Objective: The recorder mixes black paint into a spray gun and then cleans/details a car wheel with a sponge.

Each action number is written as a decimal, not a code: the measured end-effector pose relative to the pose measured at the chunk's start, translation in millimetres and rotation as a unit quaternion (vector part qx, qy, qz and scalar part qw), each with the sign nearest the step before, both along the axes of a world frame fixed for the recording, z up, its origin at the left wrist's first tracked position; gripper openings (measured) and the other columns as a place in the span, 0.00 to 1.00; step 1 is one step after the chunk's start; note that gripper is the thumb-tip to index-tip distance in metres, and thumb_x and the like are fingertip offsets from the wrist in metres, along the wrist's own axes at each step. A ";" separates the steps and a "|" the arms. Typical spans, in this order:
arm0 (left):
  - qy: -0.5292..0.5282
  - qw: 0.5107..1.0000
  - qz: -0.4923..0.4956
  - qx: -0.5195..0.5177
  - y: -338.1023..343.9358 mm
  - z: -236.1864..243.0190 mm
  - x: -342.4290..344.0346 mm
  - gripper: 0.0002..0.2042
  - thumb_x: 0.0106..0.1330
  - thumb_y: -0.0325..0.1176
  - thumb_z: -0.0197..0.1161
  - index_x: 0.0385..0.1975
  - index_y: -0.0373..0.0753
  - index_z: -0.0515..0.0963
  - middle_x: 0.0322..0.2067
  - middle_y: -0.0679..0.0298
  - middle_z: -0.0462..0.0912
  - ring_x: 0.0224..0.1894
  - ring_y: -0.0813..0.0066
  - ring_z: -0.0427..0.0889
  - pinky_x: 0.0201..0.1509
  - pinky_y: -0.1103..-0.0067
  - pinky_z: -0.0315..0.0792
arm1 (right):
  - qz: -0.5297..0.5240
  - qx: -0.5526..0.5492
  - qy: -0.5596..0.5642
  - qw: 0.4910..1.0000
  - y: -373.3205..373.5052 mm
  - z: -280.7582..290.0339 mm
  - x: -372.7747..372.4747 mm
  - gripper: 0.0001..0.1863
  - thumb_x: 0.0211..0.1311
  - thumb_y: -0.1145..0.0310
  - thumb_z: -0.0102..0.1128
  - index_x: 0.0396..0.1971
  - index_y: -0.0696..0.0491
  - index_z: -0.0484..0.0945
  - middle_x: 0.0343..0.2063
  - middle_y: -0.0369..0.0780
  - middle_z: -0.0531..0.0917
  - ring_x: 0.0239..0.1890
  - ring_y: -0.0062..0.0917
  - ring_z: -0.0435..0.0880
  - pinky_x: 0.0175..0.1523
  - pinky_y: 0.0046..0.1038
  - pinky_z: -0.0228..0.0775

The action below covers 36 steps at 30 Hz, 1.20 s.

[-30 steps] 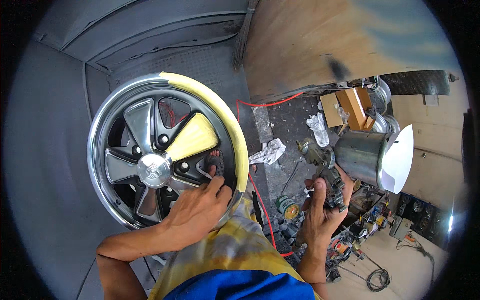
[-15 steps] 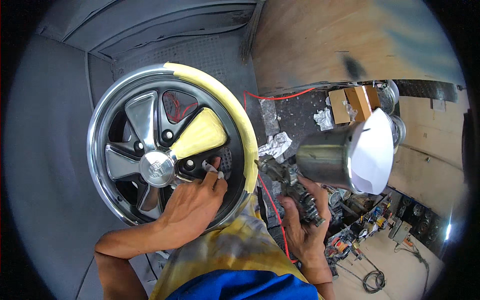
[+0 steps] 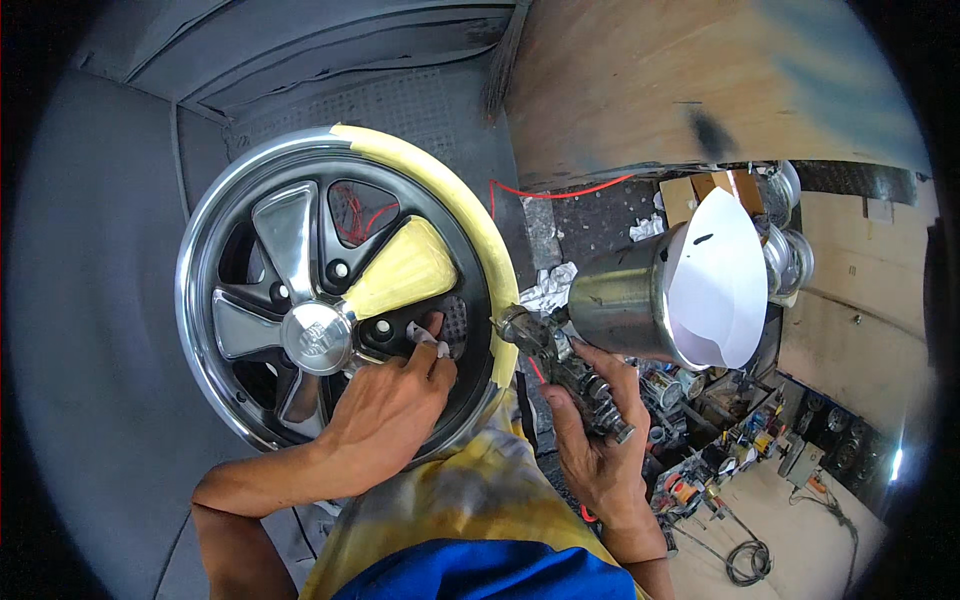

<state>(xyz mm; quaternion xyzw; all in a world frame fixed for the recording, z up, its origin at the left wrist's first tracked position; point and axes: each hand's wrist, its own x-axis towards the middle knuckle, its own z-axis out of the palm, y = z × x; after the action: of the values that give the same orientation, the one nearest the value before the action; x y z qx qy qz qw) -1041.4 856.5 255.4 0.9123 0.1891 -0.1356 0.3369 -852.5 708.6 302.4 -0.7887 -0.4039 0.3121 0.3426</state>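
A car wheel point(image 3: 317, 339) with polished and black spokes faces me. Yellow masking tape point(image 3: 487, 240) covers its right-hand rim, and more tape wraps one spoke point(image 3: 405, 270). My left hand point(image 3: 390, 405) is closed on a white crumpled piece of paper or cloth point(image 3: 428, 340) at a spoke opening, and its fingertips reach into that gap. In my right hand point(image 3: 605, 470) is a spray gun point(image 3: 570, 375), its nozzle end close to the taped rim. The gun's metal cup point(image 3: 620, 295) lies tilted to the right, with a white paper sheet point(image 3: 720, 280) over its end.
A red hose point(image 3: 560, 194) runs across the floor behind the wheel. Crumpled paper point(image 3: 550, 287) and a cardboard box point(image 3: 740, 188) lie beyond the cup. Tools and parts crowd the lower right, beside a coiled cable point(image 3: 748, 563). A grey wall point(image 3: 100, 300) stands at left.
My right hand has moved left with the spray gun, bringing its nozzle up to the taped rim, and the cup has swung left. My left hand and the wheel have barely shifted.
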 end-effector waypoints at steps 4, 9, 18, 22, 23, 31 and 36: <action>-0.001 1.000 0.001 0.004 -1.1 -0.8 -0.8 0.17 0.55 0.20 0.63 0.46 0.23 0.80 0.60 0.23 0.75 0.37 0.49 0.92 0.40 0.66 0.87 | 0.012 0.008 -0.017 1.000 1.0 0.6 -0.6 0.24 0.67 0.77 0.73 0.61 0.63 0.77 0.52 0.53 0.84 0.52 0.42 0.87 0.57 0.36 0.78; -0.010 1.000 0.000 0.009 -0.9 -0.9 -1.1 0.17 0.55 0.20 0.63 0.46 0.22 0.80 0.60 0.25 0.76 0.38 0.49 0.92 0.40 0.66 0.87 | 0.004 0.004 -0.015 1.000 2.9 0.3 -1.0 0.24 0.67 0.76 0.73 0.61 0.63 0.77 0.51 0.52 0.84 0.51 0.42 0.88 0.56 0.36 0.78; 0.011 1.000 -0.013 0.000 -0.2 1.2 -1.0 0.20 0.55 0.20 0.64 0.50 0.22 0.79 0.59 0.26 0.77 0.39 0.50 0.92 0.41 0.67 0.87 | 0.013 0.000 -0.020 1.000 3.4 1.5 -0.4 0.25 0.66 0.77 0.73 0.61 0.62 0.77 0.47 0.51 0.84 0.47 0.42 0.87 0.53 0.35 0.78; 0.007 1.000 -0.011 0.008 -0.4 0.2 -0.7 0.20 0.55 0.20 0.64 0.50 0.22 0.79 0.58 0.27 0.77 0.39 0.51 0.92 0.41 0.67 0.87 | 0.008 -0.009 -0.016 1.000 4.9 1.1 -0.7 0.24 0.66 0.76 0.73 0.61 0.62 0.77 0.45 0.50 0.83 0.46 0.40 0.86 0.52 0.34 0.78; 0.011 1.000 -0.012 0.005 -0.1 0.8 -0.4 0.19 0.56 0.20 0.64 0.49 0.22 0.80 0.58 0.27 0.77 0.38 0.51 0.92 0.41 0.67 0.87 | 0.008 -0.009 -0.015 1.000 4.7 -0.3 -0.9 0.24 0.66 0.76 0.73 0.61 0.62 0.77 0.45 0.50 0.83 0.46 0.40 0.86 0.52 0.34 0.78; 0.012 1.000 -0.008 0.002 0.3 -0.3 -0.3 0.18 0.57 0.20 0.63 0.48 0.22 0.80 0.58 0.26 0.78 0.38 0.51 0.92 0.41 0.67 0.87 | -0.021 -0.003 0.020 1.000 2.9 -3.2 0.1 0.24 0.66 0.76 0.73 0.60 0.61 0.78 0.47 0.51 0.83 0.47 0.40 0.86 0.54 0.34 0.77; -0.004 1.000 -0.003 0.013 -0.7 -3.7 -1.3 0.17 0.57 0.21 0.62 0.48 0.22 0.80 0.57 0.26 0.78 0.38 0.52 0.92 0.40 0.67 0.87 | -0.033 0.004 0.021 0.999 4.6 -1.8 -0.3 0.24 0.66 0.76 0.74 0.60 0.62 0.78 0.45 0.50 0.84 0.46 0.38 0.87 0.54 0.33 0.77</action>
<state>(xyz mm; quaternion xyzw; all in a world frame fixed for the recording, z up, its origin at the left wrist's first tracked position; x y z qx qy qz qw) -1042.6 855.8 251.7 0.9176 0.1870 -0.1305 0.3256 -852.8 713.2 300.6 -0.7934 -0.3714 0.3159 0.3643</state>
